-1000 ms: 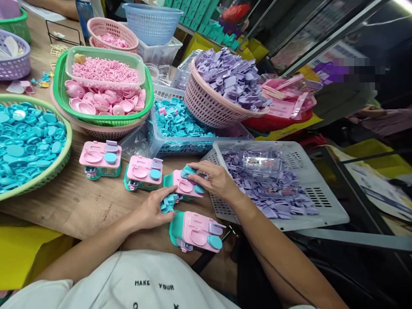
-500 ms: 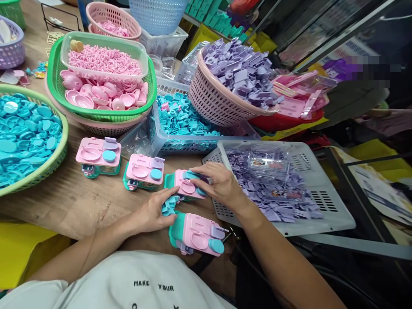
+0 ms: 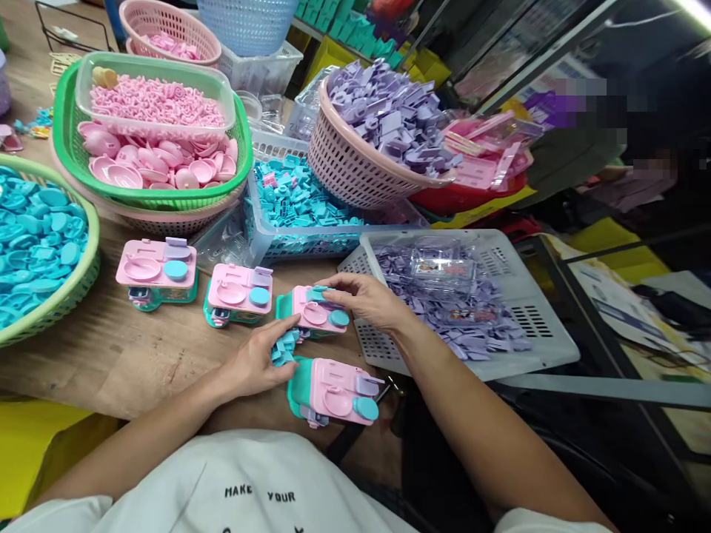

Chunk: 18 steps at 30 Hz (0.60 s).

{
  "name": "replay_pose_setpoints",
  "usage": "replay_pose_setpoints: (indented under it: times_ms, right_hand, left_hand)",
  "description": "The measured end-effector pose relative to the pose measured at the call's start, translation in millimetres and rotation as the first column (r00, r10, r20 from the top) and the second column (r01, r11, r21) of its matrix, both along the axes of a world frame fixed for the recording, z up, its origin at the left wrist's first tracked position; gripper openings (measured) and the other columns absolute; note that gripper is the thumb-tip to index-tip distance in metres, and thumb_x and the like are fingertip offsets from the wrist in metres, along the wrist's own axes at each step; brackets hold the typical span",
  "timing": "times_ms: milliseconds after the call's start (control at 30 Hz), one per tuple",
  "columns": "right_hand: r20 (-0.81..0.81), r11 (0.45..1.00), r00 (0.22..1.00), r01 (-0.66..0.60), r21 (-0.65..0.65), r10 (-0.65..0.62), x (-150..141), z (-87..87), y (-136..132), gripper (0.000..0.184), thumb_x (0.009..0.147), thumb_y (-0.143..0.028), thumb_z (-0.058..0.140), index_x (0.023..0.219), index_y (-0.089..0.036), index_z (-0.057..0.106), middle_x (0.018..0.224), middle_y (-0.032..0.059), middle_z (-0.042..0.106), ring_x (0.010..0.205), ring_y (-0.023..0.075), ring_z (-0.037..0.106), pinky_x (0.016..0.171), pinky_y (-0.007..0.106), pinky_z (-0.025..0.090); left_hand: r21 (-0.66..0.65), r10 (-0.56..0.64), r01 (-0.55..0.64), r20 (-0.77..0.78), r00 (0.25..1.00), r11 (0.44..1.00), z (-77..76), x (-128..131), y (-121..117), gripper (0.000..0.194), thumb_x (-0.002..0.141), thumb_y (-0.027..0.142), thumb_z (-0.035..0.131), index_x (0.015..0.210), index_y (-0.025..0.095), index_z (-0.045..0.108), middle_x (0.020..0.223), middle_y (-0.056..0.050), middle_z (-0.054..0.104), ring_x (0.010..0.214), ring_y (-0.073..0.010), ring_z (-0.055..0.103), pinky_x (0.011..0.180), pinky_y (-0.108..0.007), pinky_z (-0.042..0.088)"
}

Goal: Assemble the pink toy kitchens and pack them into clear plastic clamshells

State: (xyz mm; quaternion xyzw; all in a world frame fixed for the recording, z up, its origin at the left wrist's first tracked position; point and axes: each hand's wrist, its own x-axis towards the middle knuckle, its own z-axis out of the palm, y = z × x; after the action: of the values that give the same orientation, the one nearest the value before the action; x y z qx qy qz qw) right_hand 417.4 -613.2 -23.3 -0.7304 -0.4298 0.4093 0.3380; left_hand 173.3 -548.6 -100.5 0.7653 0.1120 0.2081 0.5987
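A small pink-and-teal toy kitchen unit (image 3: 304,297), with a pink bowl shape and a round blue piece on top, stands in front of me. My right hand (image 3: 371,302) pinches a small turquoise plastic piece (image 3: 318,293) at its back edge; whether that piece is seated cannot be seen. My left hand (image 3: 252,359) is curled round several loose turquoise pieces (image 3: 284,346), its index fingertip touching the unit's near left corner. Closer to me is a second unit (image 3: 333,389) with a lilac flap. Two similar units (image 3: 156,270) (image 3: 238,292) stand to the left.
A green-rimmed basket (image 3: 92,274) of blue parts is at left, with a green basket (image 3: 244,148) of pink parts behind. A blue crate (image 3: 278,244), a pink basket (image 3: 349,174) of lilac parts and a tilted grey crate (image 3: 533,348) stand at the back and right.
The view has shifted, so most things sit further left. My right hand has drawn off the round blue piece, which now shows fully. My left hand keeps its turquoise pieces.
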Motion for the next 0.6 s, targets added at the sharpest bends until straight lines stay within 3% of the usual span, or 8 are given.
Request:
replay_pose_setpoints:
  times_ms: [133,300,467,600]
  right_hand:
    - [0.009,1.000,1.000,0.029,0.003,-0.029,-2,-3.6,-2,0.047,0.069,-0.055,0.080,0.098,-0.018,0.077,0.101,0.0079,0.076,0.089,0.0209,0.068,0.079,0.032,0.053]
    - [0.027,0.975,0.981,0.188,0.119,-0.193,-15,-20.4,-8,0.045,0.074,-0.055,0.075,0.101,-0.019,0.076,0.111,0.0081,0.074,0.098,0.0217,0.068,0.087,0.033,0.052]
    - [0.117,0.950,0.961,0.222,0.219,-0.252,-19,-30.2,-1,0.036,0.085,-0.049,0.065,0.095,-0.017,0.077,0.097,0.0059,0.076,0.095,0.0214,0.068,0.087,0.033,0.052]
    - [0.189,0.946,0.963,0.132,0.295,-0.193,-14,-28.4,3,0.025,0.086,-0.037,0.067,0.098,-0.017,0.077,0.107,0.0071,0.075,0.100,0.0204,0.067,0.088,0.031,0.051]
  left_hand:
    - [-0.007,0.013,-0.013,-0.019,1.000,1.000,-1.0,1,1,0.074,0.078,0.018,0.067,0.149,0.016,0.046,0.145,-0.015,0.055,0.132,-0.0301,0.055,0.114,-0.045,0.042]
    - [-0.022,0.017,-0.018,-0.013,1.000,1.000,3.7,3,4,0.072,0.077,0.020,0.069,0.147,0.014,0.050,0.145,-0.015,0.056,0.131,-0.0308,0.055,0.114,-0.044,0.042]
    - [-0.105,0.037,-0.050,-0.123,0.992,0.993,6.0,3,9,0.074,0.075,0.026,0.071,0.145,0.012,0.052,0.126,-0.011,0.068,0.101,-0.0238,0.068,0.092,-0.035,0.055]
    - [-0.136,0.069,-0.086,-0.125,0.990,0.987,8.6,3,12,0.073,0.074,0.032,0.073,0.141,0.011,0.055,0.116,-0.009,0.071,0.087,-0.0194,0.067,0.081,-0.030,0.056]
